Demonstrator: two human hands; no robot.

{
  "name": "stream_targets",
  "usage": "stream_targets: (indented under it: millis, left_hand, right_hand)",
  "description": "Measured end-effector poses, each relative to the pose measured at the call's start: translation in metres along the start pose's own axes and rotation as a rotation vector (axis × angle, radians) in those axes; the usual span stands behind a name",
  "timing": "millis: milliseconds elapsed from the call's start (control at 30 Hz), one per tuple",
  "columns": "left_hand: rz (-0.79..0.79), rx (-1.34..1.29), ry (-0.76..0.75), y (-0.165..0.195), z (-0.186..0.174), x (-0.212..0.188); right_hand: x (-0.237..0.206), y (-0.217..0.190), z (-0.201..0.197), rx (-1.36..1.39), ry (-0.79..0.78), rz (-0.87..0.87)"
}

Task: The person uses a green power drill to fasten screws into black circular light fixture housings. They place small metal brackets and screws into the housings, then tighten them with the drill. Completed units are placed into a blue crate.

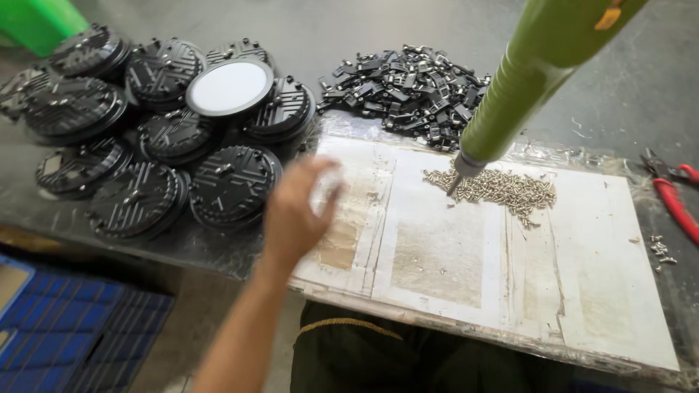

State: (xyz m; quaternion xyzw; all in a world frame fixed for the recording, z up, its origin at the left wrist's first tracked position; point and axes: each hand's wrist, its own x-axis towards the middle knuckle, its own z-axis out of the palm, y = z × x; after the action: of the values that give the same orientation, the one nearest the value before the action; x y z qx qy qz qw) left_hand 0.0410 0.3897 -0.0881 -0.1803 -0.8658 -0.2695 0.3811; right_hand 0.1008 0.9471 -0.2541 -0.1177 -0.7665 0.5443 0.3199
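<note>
Overhead, head view only. Work mat (582, 291): pale, worn board under clear film, laid on the grey bench edge nearest the person, likely as a bright ground against which small parts show.

Left hand (295, 215): blurred, reaching from the mat's left edge toward the black round housings (233, 182); fingers loosely curled, pinching nothing that can be made out.

Housings: stacked ribbed side up in a cluster left of the mat, within that arm's reach; one white-faced disc (229, 87) lies face up among them.

Green power screwdriver (510, 94): hangs slanting from upper right, tip down in the screw pile (502, 189), which sits on the mat's far edge. Right hand not in view.

Black clips (408, 87): heaped behind the mat.

Red-handled pliers (673, 193): laid off to the right, apart.

Blue crate (65, 327): below bench, left.
</note>
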Motion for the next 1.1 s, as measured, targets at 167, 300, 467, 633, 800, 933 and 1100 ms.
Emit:
stream_targets:
  millis: [167, 300, 467, 633, 800, 933, 1100]
  left_hand:
    - [-0.007, 0.600, -0.085, -0.090, -0.051, 0.064]
    - [-0.043, 0.842, -0.305, -0.112, -0.064, 0.084]
    - [0.048, 0.872, -0.344, -0.102, -0.068, 0.096]
    - [0.081, 0.889, -0.317, -0.092, -0.064, 0.096]
    - [0.171, 0.882, -0.242, -0.103, -0.061, 0.092]
    - [0.205, 0.939, -0.233, -0.114, -0.064, 0.095]
    - [0.158, 0.685, -0.082, -0.108, -0.085, 0.108]
  right_hand:
    - [-0.033, -0.040, 0.022, 0.045, -0.184, -0.001]
    - [-0.031, -0.063, 0.028, 0.025, -0.163, -0.041]
    - [-0.035, -0.074, 0.034, 0.002, -0.144, -0.010]
    - [-0.033, -0.088, 0.040, -0.052, -0.143, -0.010]
    - [-0.033, -0.094, 0.044, -0.147, -0.162, -0.040]
    - [-0.032, -0.063, 0.039, -0.194, -0.159, -0.002]
    - [-0.010, 0.010, 0.047, -0.070, -0.194, -0.056]
